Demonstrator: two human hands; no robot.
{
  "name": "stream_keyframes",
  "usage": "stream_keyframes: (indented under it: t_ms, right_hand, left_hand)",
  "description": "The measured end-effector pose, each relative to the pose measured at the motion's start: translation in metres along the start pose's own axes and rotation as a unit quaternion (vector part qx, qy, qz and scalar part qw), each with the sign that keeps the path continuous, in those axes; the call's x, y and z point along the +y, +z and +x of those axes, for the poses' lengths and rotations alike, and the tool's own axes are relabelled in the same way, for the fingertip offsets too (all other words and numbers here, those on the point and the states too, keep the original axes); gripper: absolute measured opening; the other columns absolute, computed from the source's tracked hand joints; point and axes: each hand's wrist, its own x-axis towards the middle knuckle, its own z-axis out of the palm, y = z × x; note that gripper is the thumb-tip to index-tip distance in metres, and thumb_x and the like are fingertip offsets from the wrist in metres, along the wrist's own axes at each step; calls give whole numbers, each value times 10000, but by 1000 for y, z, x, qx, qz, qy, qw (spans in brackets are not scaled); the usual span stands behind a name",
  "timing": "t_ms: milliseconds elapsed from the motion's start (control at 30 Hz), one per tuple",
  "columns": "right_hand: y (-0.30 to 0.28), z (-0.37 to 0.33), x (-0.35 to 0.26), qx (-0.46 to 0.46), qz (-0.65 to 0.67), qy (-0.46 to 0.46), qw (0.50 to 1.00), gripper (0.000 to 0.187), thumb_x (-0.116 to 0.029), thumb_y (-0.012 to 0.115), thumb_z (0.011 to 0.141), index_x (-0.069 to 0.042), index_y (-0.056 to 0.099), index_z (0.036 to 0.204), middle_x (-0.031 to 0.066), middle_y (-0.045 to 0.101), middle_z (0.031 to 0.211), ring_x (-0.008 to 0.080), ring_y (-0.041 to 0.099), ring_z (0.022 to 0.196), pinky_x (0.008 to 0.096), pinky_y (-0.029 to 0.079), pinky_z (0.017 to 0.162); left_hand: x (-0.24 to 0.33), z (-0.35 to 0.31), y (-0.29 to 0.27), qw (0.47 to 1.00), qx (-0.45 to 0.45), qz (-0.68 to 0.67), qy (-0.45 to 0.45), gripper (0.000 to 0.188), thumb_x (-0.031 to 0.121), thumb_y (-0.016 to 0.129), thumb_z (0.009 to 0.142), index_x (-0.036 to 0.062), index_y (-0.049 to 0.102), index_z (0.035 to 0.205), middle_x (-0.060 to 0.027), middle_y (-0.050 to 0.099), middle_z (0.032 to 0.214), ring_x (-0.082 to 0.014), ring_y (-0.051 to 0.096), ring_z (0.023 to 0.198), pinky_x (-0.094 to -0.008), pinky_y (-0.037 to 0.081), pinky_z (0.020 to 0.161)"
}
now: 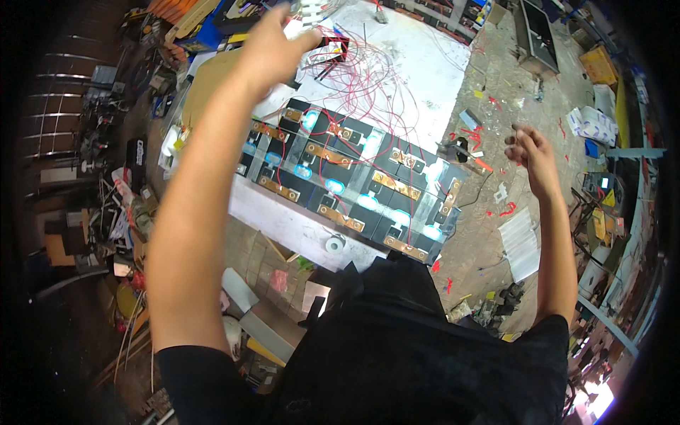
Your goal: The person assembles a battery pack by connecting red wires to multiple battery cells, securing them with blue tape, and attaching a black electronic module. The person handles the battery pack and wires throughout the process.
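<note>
A battery pack of black cells joined by copper bars lies on a white table. Thin red wires run from the pack to a small black connector at the far side. My left hand is stretched far out, its fingertips at that connector. The back of the hand hides whether the fingers grip it. My right hand is raised off the table's right edge, above the floor, fingers loosely apart and holding nothing.
A roll of white tape sits on the table's near edge. Cardboard boxes stand below it on the left. Shelves of tools and clutter fill the left side. The floor on the right is littered with red wire scraps, papers and a screwdriver.
</note>
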Motion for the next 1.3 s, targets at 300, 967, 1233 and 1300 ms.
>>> stream_keyframes:
  t_ms: [300, 967, 1233, 1300]
  right_hand:
    - [36, -48, 36, -146, -36, 9, 989, 251, -167, 594, 1046, -17, 644, 1241, 66, 707, 985, 124, 655, 792, 307, 574, 798]
    - [90, -175, 45, -181, -165, -28, 969, 239, -84, 607, 1021, 52, 652, 1212, 67, 703, 979, 134, 665, 819, 292, 568, 757]
    - [69, -298, 93, -97, -148, 48, 983, 215, -86, 607, 1031, 59, 649, 1184, 93, 710, 939, 143, 678, 795, 307, 582, 721]
    - [65, -331, 115, -78, -144, 94, 982, 217, -78, 606, 1026, 65, 646, 1185, 98, 709, 946, 153, 680, 803, 308, 584, 728]
  left_hand:
    - [-62, -265, 57, 956, 146, -138, -216, 377, 152, 671, 1001, -59, 601, 1306, -145, 679, 1228, -171, 652, 1076, -321, 525, 940]
    - [-145, -490, 210, 943, 69, -5, -325, 586, 368, 792, 863, 27, 585, 1292, -200, 668, 1203, -368, 670, 1074, -459, 537, 900]
    - [-153, -421, 235, 929, -13, 27, -369, 684, 438, 811, 832, 96, 505, 1339, -157, 589, 1335, -370, 654, 1139, -495, 545, 889]
    - [-150, -420, 230, 930, -7, 11, -367, 617, 430, 795, 833, 71, 549, 1271, -179, 617, 1272, -389, 651, 1112, -494, 535, 895]
